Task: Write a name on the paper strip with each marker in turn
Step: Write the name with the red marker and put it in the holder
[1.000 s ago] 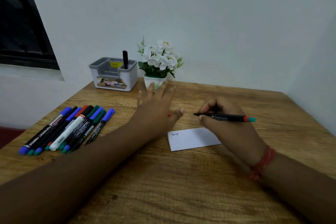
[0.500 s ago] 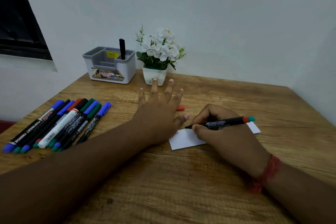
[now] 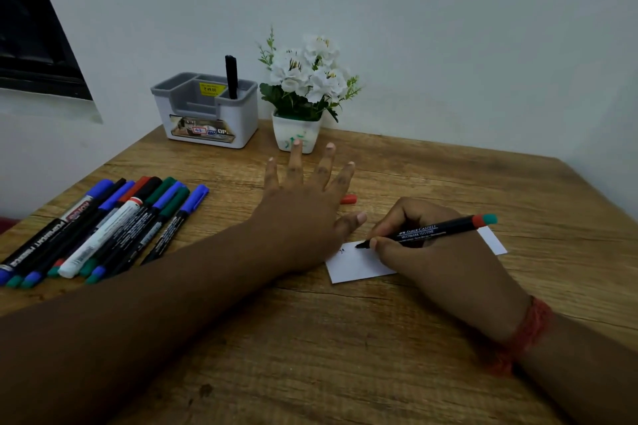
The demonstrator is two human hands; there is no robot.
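A white paper strip [image 3: 355, 267] lies on the wooden table [image 3: 345, 338], with small dark writing near its left end. My right hand [image 3: 435, 262] pinches a black marker [image 3: 431, 230] that has a red and green rear end; its tip touches the strip. My left hand [image 3: 303, 210] lies flat with fingers spread, its thumb side over the strip's left end. A red cap [image 3: 348, 199] lies on the table just beyond my left hand. Several capped markers [image 3: 103, 228] in blue, green, red and black lie in a row at the left.
A grey and white desk organiser [image 3: 207, 114] with one black marker [image 3: 231, 77] upright in it stands at the back. A small white pot of white flowers [image 3: 303, 93] stands beside it. A wall closes the back and right.
My right hand has lowered the marker from above the table until its tip meets the strip. My left hand has settled flat on the strip's left end.
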